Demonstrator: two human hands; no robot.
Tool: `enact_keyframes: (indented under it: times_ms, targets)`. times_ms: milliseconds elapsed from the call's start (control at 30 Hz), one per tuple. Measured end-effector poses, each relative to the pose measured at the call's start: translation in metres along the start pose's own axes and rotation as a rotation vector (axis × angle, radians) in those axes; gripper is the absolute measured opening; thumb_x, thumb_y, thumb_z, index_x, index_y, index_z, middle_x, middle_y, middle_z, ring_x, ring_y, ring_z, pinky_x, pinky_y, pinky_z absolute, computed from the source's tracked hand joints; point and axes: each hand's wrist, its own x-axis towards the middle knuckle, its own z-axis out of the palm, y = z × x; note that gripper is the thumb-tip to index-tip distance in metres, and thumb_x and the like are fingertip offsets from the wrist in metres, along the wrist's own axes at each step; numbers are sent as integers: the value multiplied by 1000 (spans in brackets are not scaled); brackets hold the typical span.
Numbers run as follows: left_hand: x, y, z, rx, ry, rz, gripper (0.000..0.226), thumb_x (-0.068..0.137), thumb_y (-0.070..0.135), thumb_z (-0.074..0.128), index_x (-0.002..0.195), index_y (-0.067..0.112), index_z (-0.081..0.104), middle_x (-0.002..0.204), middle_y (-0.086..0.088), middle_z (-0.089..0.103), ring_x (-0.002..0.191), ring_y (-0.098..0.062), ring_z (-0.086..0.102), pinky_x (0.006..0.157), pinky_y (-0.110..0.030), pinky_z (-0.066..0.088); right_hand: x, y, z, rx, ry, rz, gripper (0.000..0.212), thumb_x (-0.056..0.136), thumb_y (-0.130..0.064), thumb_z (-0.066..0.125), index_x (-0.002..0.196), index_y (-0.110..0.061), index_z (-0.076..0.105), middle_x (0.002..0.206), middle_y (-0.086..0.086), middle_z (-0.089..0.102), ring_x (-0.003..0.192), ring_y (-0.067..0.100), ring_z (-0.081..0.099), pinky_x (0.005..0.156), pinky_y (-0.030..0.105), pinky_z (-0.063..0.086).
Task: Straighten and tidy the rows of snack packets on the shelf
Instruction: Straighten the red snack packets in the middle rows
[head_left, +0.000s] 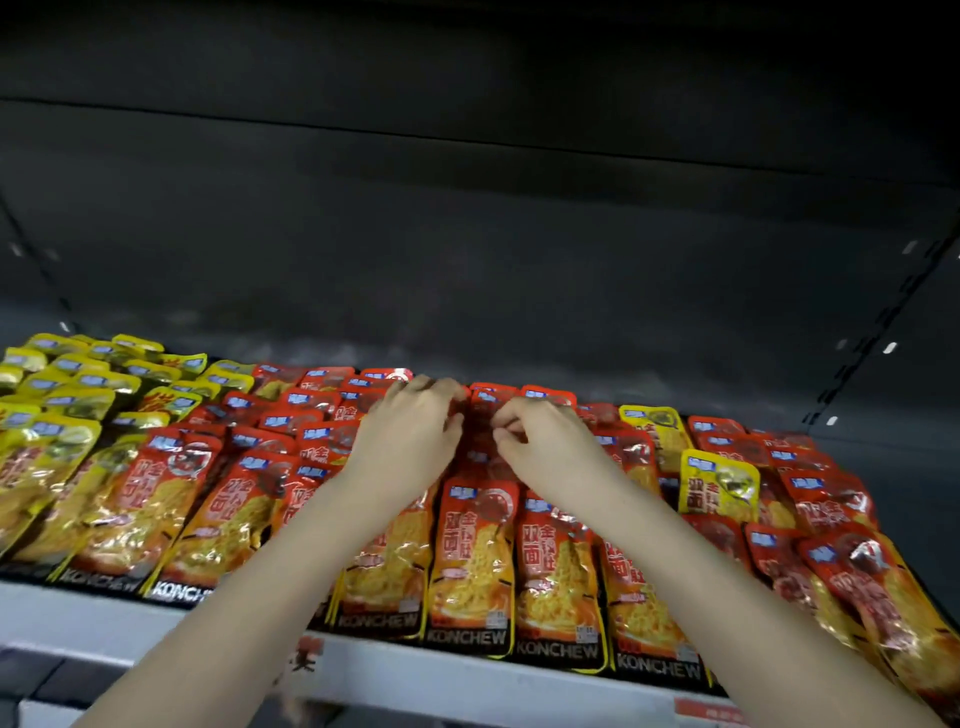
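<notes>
Open shelf room behind, left hand, right hand pinching red packets

Head-worn view, close above shelf

Head view, arms only: two bare forearms and two bare hands.

Left forearm and right forearm are uncovered along the whole length in frame. Both are slender with smooth surfaces, broad at the lower edge and tapering to narrow wrists. Left hand: broad flat back, knuckles a low rounded row, fingertips smeared by motion blur, nail detail not readable. Right hand: knuckle ridges and thumb outline somewhat sharper, with faint creases at the finger joints. The lowest stretch of the left forearm is soft with blur. Whatever is worn above the forearms lies outside the picture; cannot tell.
</notes>
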Motion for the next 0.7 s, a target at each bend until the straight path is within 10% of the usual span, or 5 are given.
enact_keyframes:
  times_ms: [367, 567, 700]
  targets:
    - [3, -50, -4, -90, -29, -93, 33, 91, 12, 58, 124, 8, 58, 119, -8, 64, 109, -28, 60, 91, -38, 50, 27, -29, 32, -63, -37, 129, 42, 95, -28, 54, 58, -8, 55, 45, 0, 39, 40, 17, 39, 50, 31, 43]
    - [14, -52, -12, -229, 25, -119, 23, 89, 11, 61, 112, 14, 66, 109, -9, 68, 101, -26, 64, 87, -38, 53, 35, -30, 38, 89, 82, 164, 26, 94, -21, 54, 80, -7, 71, 80, 4, 68, 70, 17, 64, 69, 40, 58]
    - [22, -43, -28, -320, 168, -69, 21, 90, 9, 58, 107, 17, 68, 105, -6, 68, 100, -20, 63, 83, -31, 50, 38, -36, 27, 275, 189, 134, 14, 96, -19, 54, 92, -11, 64, 87, -3, 63, 82, 11, 59, 67, 18, 47]
